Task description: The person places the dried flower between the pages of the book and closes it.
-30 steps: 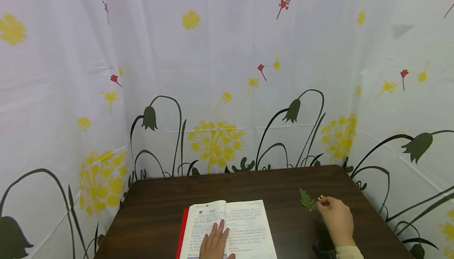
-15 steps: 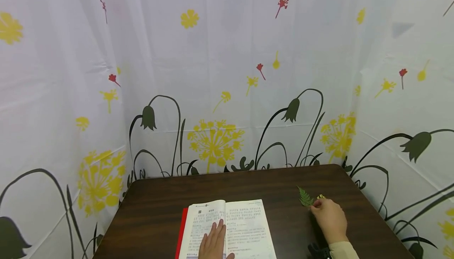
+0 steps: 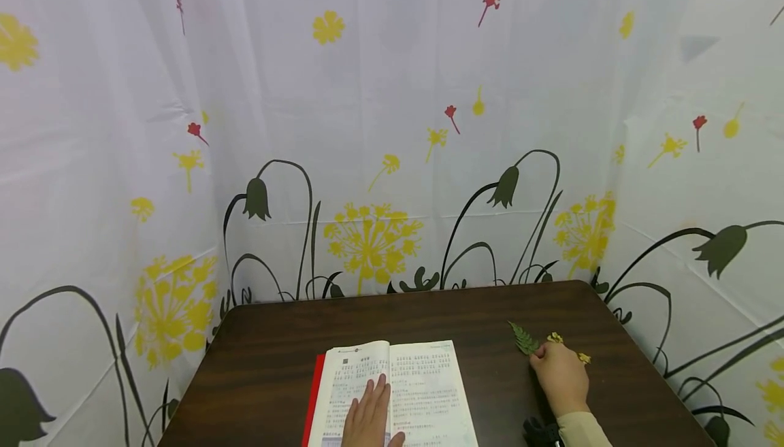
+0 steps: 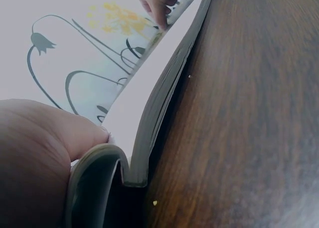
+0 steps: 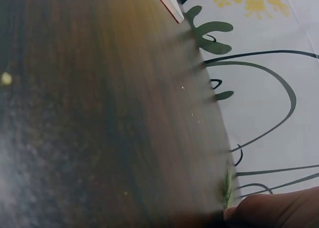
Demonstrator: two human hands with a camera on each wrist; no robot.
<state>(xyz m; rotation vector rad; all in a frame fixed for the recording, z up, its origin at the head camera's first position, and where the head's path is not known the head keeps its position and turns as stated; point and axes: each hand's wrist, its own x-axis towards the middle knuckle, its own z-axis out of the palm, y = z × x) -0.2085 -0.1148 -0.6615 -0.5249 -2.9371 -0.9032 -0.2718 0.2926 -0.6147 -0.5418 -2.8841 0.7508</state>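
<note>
An open book (image 3: 429,379) with printed pages and a red cover edge lies at the table's front middle. My left hand (image 3: 366,416) rests on it with fingers straight, across the left page and the gutter. In the left wrist view the thumb side of that hand presses by the book's lower edge. To the right, my right hand (image 3: 560,375) pinches the base of a green fern leaf (image 3: 523,338) between thumb and index finger. Small yellow flowers (image 3: 554,337) show just beyond the knuckles, and another yellow flower (image 3: 584,358) lies right of the hand.
The dark wooden table (image 3: 275,338) reaches back to a white curtain (image 3: 392,93) printed with flowers. Small pale crumbs (image 4: 155,203) dot the tabletop beside the book. A dark strap (image 3: 542,431) sits at the right wrist.
My right hand has moved left from the yellow flowers to the fern leaf's base, uncovering another yellow flower. The fern has shifted slightly left. The left hand has stayed on the book.
</note>
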